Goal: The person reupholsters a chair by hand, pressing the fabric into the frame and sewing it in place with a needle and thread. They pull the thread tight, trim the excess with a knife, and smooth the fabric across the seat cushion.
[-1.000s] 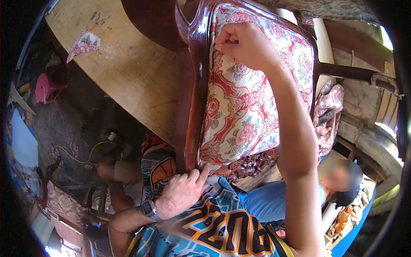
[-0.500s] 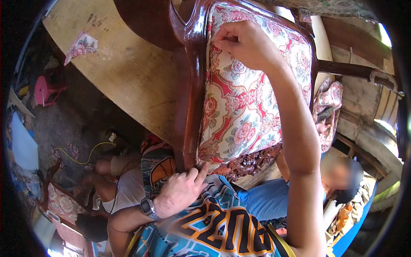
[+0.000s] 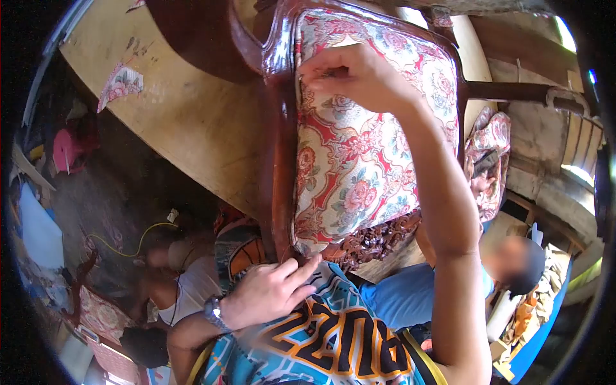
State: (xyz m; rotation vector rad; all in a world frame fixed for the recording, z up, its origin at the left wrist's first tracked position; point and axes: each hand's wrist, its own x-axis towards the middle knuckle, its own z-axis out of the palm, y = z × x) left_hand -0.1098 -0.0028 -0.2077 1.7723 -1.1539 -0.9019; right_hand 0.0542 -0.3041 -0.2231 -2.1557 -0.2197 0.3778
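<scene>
From my end of the feed, the chair (image 3: 281, 186) had its long rail running away from the wearer, close to upright in the head view, with the near end by the wearer's body and the far end at the top. Its padded panel (image 3: 359, 144) faced up toward the camera, longest along that same line. The carved wood (image 3: 369, 247) sat at the panel's near edge.

I had the right hand (image 3: 359, 74) over the panel's far left part, its forearm crossing above the upholstery. Its fingers were curled together at the edge beside the rail; blur kept me from telling whether they pinched anything. The left hand (image 3: 273, 292) was at the near left corner, fingers partly extended against it, and I could not tell if they gripped.

The panel looked cream, with red scrolling bands and pink roses among grey-green leaves; the frame was glossy dark brown. Left of the chair I saw a wooden surface (image 3: 173, 128) carrying a matching fabric scrap (image 3: 122, 85).
</scene>
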